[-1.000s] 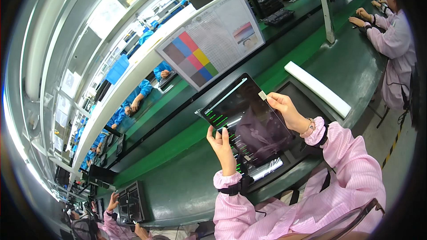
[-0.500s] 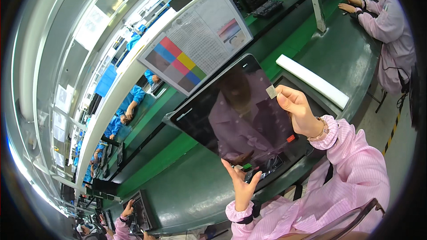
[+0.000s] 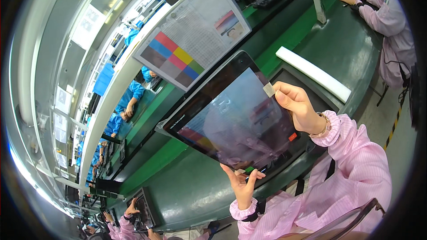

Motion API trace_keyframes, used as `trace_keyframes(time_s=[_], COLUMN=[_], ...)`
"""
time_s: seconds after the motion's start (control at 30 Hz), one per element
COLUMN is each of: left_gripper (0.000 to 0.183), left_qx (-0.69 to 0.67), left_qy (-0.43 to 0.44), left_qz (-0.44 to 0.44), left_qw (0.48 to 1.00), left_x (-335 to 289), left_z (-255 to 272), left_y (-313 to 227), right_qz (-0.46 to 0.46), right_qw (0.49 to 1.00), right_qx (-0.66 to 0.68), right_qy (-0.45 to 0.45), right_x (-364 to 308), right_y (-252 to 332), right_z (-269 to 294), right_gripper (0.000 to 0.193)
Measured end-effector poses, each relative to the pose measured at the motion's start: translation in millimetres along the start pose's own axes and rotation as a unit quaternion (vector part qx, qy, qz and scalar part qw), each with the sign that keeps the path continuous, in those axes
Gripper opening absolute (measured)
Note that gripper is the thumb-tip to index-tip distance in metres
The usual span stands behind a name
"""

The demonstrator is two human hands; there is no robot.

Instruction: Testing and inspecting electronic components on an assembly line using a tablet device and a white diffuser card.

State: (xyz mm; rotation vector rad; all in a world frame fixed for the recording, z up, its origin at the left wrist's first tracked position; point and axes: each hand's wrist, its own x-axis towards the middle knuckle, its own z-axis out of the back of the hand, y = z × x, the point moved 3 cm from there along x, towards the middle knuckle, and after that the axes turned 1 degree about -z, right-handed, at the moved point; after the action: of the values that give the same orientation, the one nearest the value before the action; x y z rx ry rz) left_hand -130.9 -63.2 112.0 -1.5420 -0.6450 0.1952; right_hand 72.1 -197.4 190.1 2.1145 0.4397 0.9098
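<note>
A black tablet (image 3: 231,111) is held up at a slant before me, its screen showing a pale bluish picture with reflections over it. My right hand (image 3: 299,109) pinches its right edge, with a small beige patch (image 3: 269,90) at the fingertips; I cannot tell whether that is a finger cover or a tab. Below that hand a red sticker (image 3: 292,137) sits by the edge. My left hand (image 3: 242,187) grips the lower edge with thumb and fingers, beside a green sticker (image 3: 249,169). Clear film sticks out at the tablet's left corner.
A dark tray (image 3: 307,86) lies behind the tablet on the green bench (image 3: 195,195), with a white foam bar (image 3: 313,74) along it. A printed sheet with coloured squares (image 3: 193,35) stands beyond. Co-workers in pink (image 3: 391,18) and blue (image 3: 131,95) sit along the benches.
The screen has turned from dark to a pale bluish picture. The tablet has shifted and tilted slightly, its left corner moving left and down. Both hands keep their hold.
</note>
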Motion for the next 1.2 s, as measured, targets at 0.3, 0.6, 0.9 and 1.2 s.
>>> trace_keyframes(time_s=[0.3, 0.6, 0.9, 1.2], left_gripper=[0.098, 0.096, 0.096, 0.097], left_qx=[-0.001, -0.010, -0.005, 0.007], left_qy=[-0.009, -0.033, -0.035, -0.002], left_qz=[0.008, 0.007, 0.011, 0.013], left_qw=[1.000, 0.999, 0.999, 1.000], left_x=[2.2, 1.8, 1.3, 0.4], left_z=[-1.4, -0.5, 2.7, 6.8], left_y=[-3.5, -3.1, -2.6, -2.1], right_qz=[-0.015, -0.013, -0.025, -0.020], right_qw=[0.999, 0.999, 0.998, 0.998], right_qx=[0.049, 0.045, 0.064, 0.062], right_qy=[0.001, -0.005, 0.000, 0.004], right_x=[2.1, 3.2, 3.6, 2.9], right_y=[1.5, -3.0, -3.6, -1.8], right_z=[-5.8, -4.5, -5.2, -5.2], right_gripper=[0.025, 0.023, 0.023, 0.023])
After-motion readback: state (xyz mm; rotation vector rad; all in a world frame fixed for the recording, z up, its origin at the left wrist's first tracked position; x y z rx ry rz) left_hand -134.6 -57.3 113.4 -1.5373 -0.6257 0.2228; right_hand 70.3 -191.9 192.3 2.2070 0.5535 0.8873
